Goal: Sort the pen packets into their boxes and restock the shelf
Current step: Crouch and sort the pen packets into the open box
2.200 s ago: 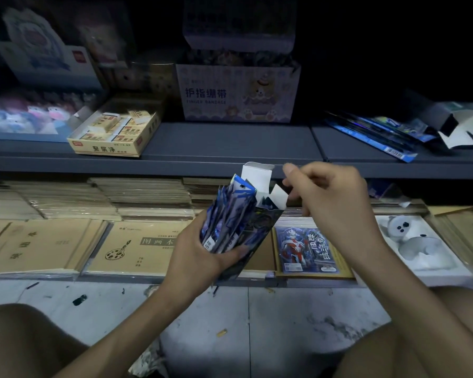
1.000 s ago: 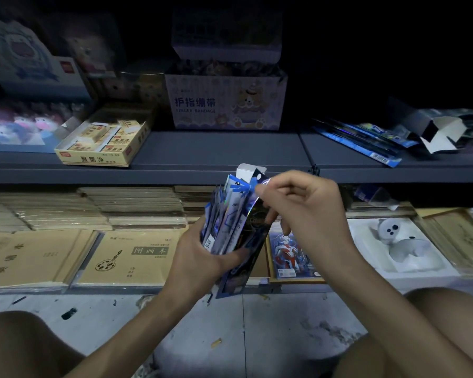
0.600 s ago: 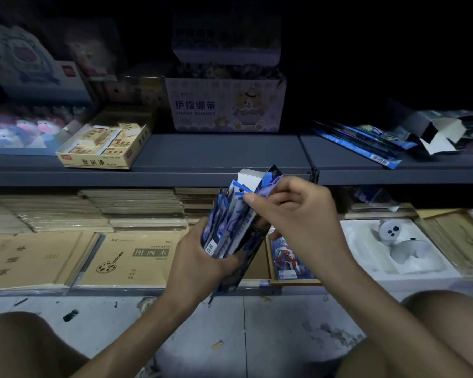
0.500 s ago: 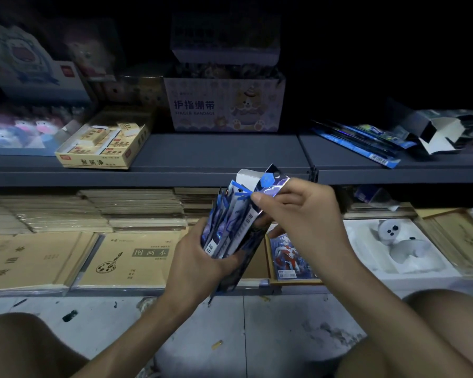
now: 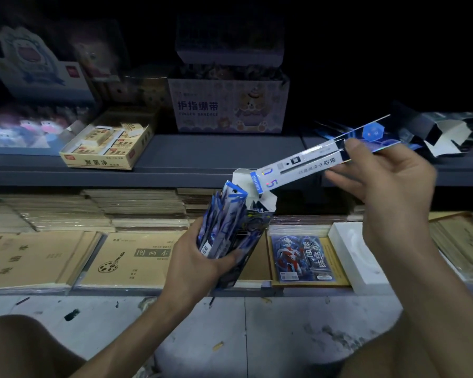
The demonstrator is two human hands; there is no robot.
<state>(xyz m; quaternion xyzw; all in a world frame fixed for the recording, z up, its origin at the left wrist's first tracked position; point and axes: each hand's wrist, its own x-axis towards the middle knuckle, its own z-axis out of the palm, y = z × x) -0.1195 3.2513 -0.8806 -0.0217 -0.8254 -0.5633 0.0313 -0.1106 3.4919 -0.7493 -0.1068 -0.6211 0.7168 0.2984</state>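
My left hand (image 5: 194, 264) grips a dark blue pen box (image 5: 246, 241) with its white top flaps open, together with a bundle of several blue pen packets (image 5: 224, 222) that stick out of its top. My right hand (image 5: 391, 184) pinches one long blue-and-white pen packet (image 5: 311, 162) between thumb and fingers, held out to the right of the box and slanting up toward the right. The packet's lower end hangs just above the box's open flaps. More blue pen packets (image 5: 336, 129) lie on the upper grey shelf (image 5: 219, 151) at the right, beside an opened empty box (image 5: 448, 137).
On the upper shelf stand a yellow eraser tray (image 5: 104, 148) and a finger-bandage box (image 5: 227, 105). The lower shelf holds stacks of tan notebooks (image 5: 137, 257), a hero card pack (image 5: 303, 257) and a white tray (image 5: 358, 257). My knees frame the grey floor (image 5: 230, 336) below.
My right hand has drawn one pen packet up and out of the bundle and swung it to the right. The left hand still holds the box and bundle in place.
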